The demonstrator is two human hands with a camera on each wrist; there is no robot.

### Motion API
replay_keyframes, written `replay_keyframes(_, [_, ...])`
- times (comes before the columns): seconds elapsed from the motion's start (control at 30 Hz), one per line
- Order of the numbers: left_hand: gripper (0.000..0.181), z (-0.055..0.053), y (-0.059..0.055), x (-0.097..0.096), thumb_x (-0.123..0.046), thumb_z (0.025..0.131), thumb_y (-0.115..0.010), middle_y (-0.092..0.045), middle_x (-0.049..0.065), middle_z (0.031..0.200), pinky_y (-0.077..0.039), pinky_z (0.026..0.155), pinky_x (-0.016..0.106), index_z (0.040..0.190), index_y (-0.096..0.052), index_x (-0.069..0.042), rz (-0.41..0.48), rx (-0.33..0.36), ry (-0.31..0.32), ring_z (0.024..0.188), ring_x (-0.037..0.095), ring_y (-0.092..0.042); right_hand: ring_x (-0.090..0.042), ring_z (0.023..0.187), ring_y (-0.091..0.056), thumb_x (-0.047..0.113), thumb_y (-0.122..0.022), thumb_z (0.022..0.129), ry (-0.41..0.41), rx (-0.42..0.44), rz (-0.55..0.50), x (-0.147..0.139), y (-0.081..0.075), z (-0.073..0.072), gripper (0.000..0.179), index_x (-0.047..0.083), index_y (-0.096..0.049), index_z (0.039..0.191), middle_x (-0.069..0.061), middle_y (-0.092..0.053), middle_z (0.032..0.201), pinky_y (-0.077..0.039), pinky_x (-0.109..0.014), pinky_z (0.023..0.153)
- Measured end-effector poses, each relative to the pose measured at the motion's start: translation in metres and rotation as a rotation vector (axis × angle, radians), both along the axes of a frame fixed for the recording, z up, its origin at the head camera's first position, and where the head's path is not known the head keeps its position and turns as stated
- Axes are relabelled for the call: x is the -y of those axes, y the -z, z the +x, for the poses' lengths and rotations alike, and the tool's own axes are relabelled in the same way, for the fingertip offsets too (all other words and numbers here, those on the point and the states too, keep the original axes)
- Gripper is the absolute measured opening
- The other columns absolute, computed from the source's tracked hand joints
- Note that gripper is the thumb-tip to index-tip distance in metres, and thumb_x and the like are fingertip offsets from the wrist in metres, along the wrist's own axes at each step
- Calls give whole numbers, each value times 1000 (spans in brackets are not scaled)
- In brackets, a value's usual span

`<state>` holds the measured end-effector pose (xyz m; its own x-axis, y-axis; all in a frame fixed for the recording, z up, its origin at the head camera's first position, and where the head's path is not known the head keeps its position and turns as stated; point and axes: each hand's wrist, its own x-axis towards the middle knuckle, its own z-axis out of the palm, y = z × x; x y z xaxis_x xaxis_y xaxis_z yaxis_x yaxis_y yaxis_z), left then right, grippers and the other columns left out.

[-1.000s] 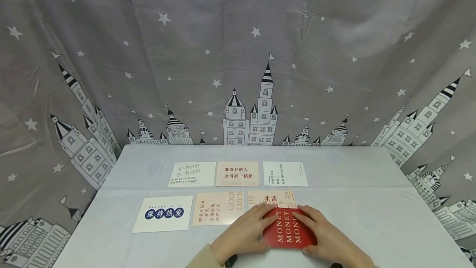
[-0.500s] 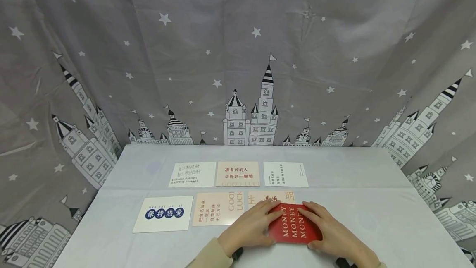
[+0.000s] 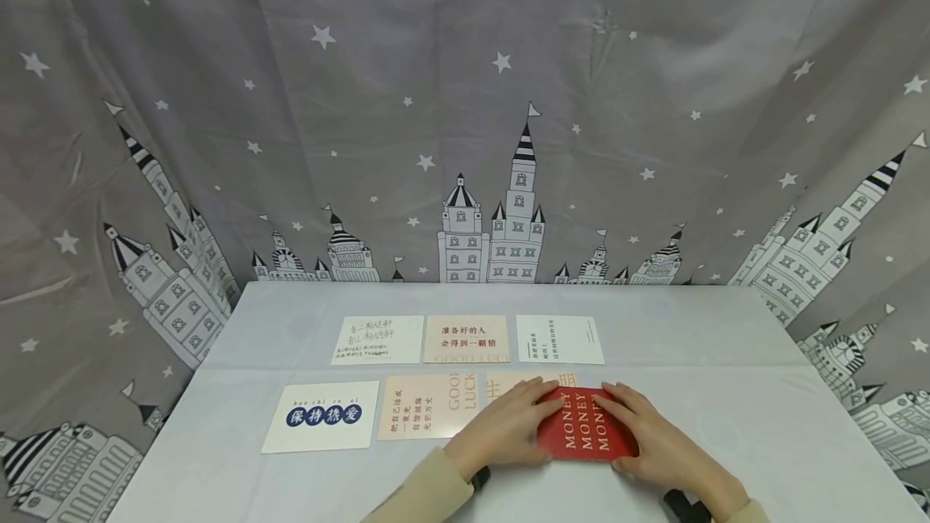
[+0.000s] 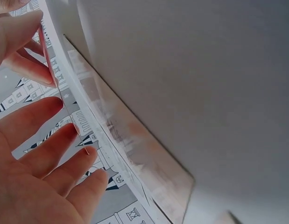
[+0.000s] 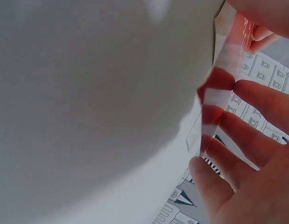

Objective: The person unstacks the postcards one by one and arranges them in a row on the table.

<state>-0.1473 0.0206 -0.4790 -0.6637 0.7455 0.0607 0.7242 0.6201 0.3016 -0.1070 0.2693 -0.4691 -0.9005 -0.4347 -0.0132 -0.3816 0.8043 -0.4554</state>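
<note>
A red card [image 3: 584, 426] printed with "MONEY" in three lines is held by its sides between both hands. My left hand [image 3: 501, 430] grips its left side, and my right hand [image 3: 664, 438] has the right side, fingers at the top and thumb at the bottom. Behind it, a cream card [image 3: 501, 383] is partly covered by the red card and the left hand. From the right wrist, the red card [image 5: 212, 121] is seen nearly edge-on against the fingertips [image 5: 228, 119]. The left wrist view shows the left fingers along the card's thin edge.
Lying flat in the front row are a white card [image 3: 320, 418] with blue circles and a cream "GOOD LUCK" card [image 3: 425, 407]. The back row holds a handwritten white card [image 3: 378, 340], another cream card [image 3: 465, 339] and a white card [image 3: 559, 340]. A grey castle-print curtain [image 3: 363, 103] stands behind the white table [image 3: 726, 394].
Both hands have moved the red card to the right and slightly farther from the body. It covers more of the cream card's printing than before. The other cards stay in place.
</note>
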Motion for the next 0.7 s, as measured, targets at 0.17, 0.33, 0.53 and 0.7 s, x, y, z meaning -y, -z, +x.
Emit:
replay_keyframes(0.17, [69,-3,0,-9,-37,76,-75,-41,5,147,-29,110,29,138,-53,-14,-7,-6,-3,135,24,-37,-47,133,-28,12,-80,68,6,-5,-4,-7,3,-3,77,-1,-48,137,-22,-34,146,-38,-61,98])
replay_keyframes(0.33, [69,-5,1,-17,-38,77,-76,-40,4,148,-28,111,30,138,-53,-14,-9,-2,-3,136,23,-35,-47,133,-26,9,-79,68,21,10,-7,-15,4,-6,78,0,-47,138,-23,-33,146,-37,-62,98])
replay_keyframes(0.53, [70,-6,1,-24,-38,77,-76,-38,3,149,-28,111,31,139,-52,-15,-15,13,-13,137,23,-34,-47,133,-26,9,-78,68,30,24,-10,-20,5,-7,78,0,-47,139,-23,-32,147,-36,-63,98])
replay_keyframes(0.7, [70,-6,1,-30,-39,78,-76,-38,1,149,-28,111,30,139,-52,-16,-35,10,-23,138,21,-32,-48,133,-26,8,-78,67,40,29,-4,-24,6,-9,78,1,-47,138,-23,-32,146,-36,-64,98])
